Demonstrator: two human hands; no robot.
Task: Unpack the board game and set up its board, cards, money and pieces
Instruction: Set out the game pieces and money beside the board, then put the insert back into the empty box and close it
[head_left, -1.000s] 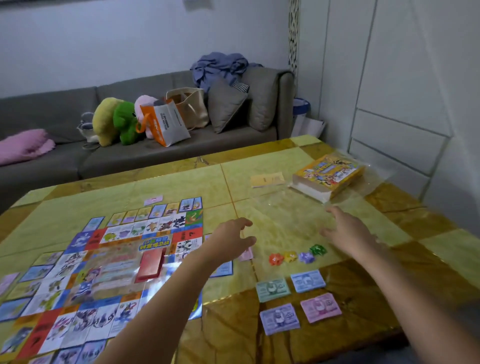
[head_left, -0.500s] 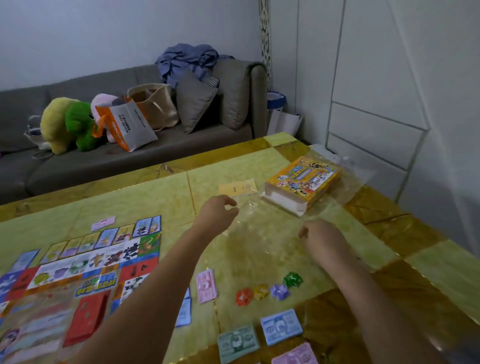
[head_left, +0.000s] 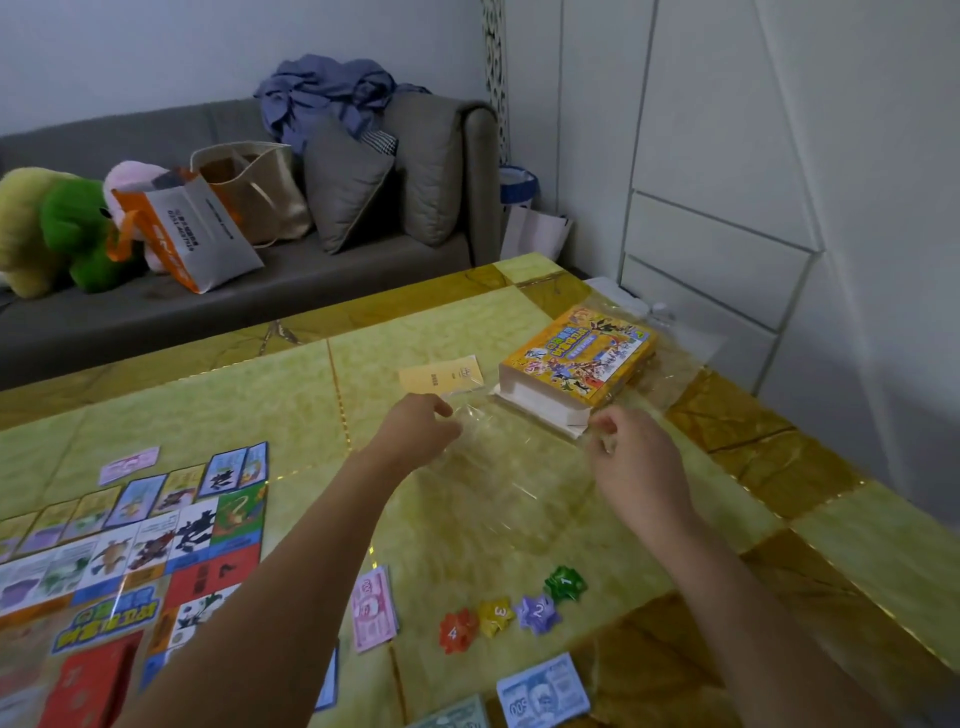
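Ok, I see L hand (head_left: 418, 431) and R hand (head_left: 641, 462) each pinching the clear plastic wrap (head_left: 506, 470), on the table (head_left: 841, 551) just beside the game box (head_left: 579, 358). Board (head_left: 156, 545) lies at left.

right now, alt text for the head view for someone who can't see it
The left hand and right hand pinch clear plastic wrap above a yellow-green table, just short of the yellow game box. The board lies to the left, with four star pieces and stacks of play money nearer the person.
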